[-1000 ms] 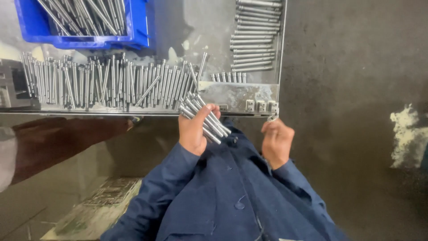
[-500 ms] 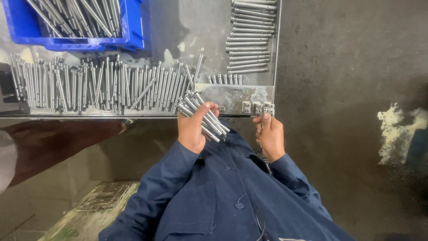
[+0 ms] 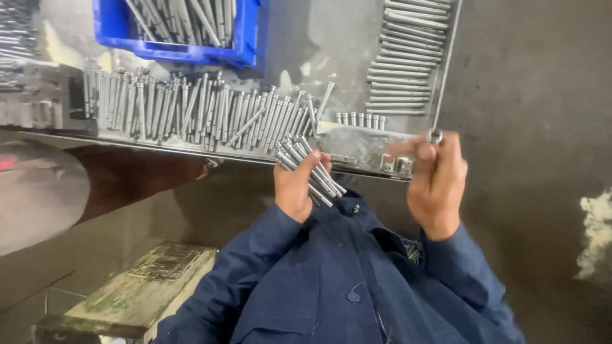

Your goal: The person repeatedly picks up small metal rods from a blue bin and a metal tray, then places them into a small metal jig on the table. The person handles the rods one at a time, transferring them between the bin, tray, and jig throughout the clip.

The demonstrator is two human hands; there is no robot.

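Left hand [image 3: 298,188] fists a bundle of bolts [image 3: 309,167] as stock; right hand [image 3: 437,181], at its 3 o'clock, pinches a small ring [image 3: 435,135].

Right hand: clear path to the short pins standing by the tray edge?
Probably yes. The right hand pinches a small ring and hovers beside the short pins, nothing between; though its fingers are occupied.

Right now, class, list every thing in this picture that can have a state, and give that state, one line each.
Left hand: closed on a bundle of silver metal bolts.
Right hand: raised, pinching a small metal ring.
Blue plastic bin: open, holding long bolts.
Row of silver bolts on the metal table: lying side by side, some askew.
Stacked bolts at the table's right edge: lying level, parallel.
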